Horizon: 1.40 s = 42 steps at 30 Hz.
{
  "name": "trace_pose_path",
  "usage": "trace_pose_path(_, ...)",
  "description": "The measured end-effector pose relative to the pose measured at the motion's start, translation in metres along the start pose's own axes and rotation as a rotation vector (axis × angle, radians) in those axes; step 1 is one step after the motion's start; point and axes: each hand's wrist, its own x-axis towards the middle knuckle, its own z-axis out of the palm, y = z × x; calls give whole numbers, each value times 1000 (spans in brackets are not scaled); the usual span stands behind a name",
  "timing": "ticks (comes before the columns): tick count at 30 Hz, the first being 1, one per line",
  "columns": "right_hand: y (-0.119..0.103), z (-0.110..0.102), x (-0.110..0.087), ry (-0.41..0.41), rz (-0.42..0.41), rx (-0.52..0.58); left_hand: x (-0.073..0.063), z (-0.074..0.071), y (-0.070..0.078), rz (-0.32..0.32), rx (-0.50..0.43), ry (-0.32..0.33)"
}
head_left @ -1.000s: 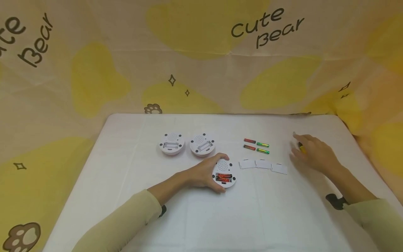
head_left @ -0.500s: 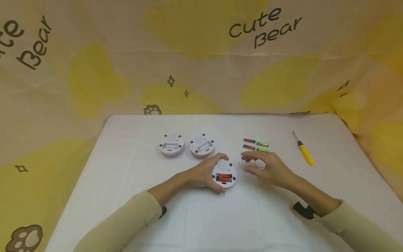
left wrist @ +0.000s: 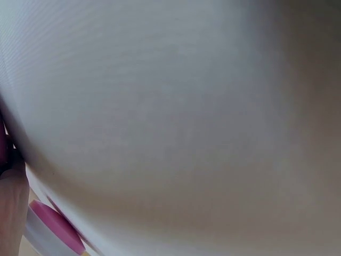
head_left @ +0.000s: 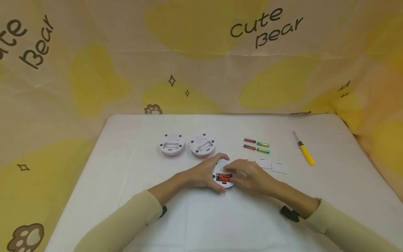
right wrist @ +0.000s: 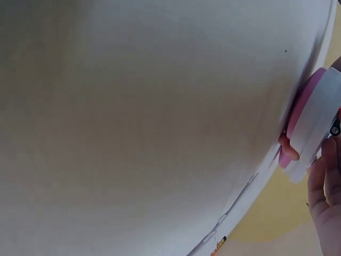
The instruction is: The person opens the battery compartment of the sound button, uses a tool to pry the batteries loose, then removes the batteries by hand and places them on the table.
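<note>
A round device point(head_left: 221, 167) with a white underside and pink top rests upside down on the table. My left hand point(head_left: 204, 173) grips its left side, fingers and thumb curled round the edge. Red batteries point(head_left: 224, 177) sit in its uncovered compartment, the upper one slightly tilted. My right hand point(head_left: 250, 173) reaches over the device's right side, its fingertips and thumb apart at the compartment's right end. In the right wrist view, the right-hand fingertips point(right wrist: 329, 152) are right beside a battery's end point(right wrist: 334, 128). The left wrist view shows mostly white tabletop.
Two similar devices point(head_left: 171, 144) point(head_left: 202, 144) with bare battery compartments stand behind the left hand. Red and green loose batteries point(head_left: 262, 144) lie behind white covers point(head_left: 279, 168), one partly hidden by my right hand. A yellow-handled screwdriver point(head_left: 305, 154) lies farther right.
My right hand has let go of the screwdriver, passed left over the white covers and come to the held device. My left hand keeps its grip on the device.
</note>
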Motion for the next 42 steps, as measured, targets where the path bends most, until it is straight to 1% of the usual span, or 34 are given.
trace_pose_path(5,0,3,0,-9,1,-29,-1,0,1,3,7,3)
trace_pose_path(13,-3,3,4,-40,-28,-80,-1,-1,1,11,1,3)
trace_pose_path(18,-6,-1,8,-84,-33,-85,-1,-1,1,4,-12,0)
trace_pose_path(24,-9,-5,11,-144,-35,-86,-1,-1,-1,5,-2,1)
trace_pose_path(32,-12,-10,13,-192,-48,-132,0,-1,-1,6,13,-1)
trace_pose_path(42,-14,-18,16,-261,-11,-165,0,-1,-1,-17,1,-14)
